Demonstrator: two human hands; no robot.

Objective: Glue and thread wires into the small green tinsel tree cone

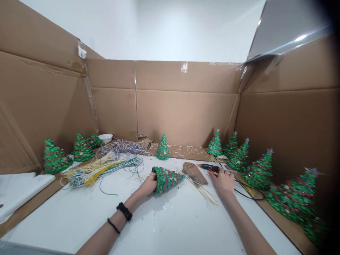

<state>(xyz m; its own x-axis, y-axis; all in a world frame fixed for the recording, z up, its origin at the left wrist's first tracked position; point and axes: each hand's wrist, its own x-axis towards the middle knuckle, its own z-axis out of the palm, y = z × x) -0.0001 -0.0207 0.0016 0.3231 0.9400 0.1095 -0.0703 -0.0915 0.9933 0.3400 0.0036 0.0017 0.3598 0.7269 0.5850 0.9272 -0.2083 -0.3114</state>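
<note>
The left hand [150,184] is closed around the wide end of a green sequined cone tree [168,180], held on its side near the middle of the white worktop [186,226]. The right hand [222,180] curls over a black glue gun [208,168]. Many similar trees [259,170] already stand along the left, far and right sides, while bundles of yellow and green wires [103,173] remain loose at left. Cardboard walls [186,113] surround the worktop, and a white bowl [105,138] sits far left.
</note>
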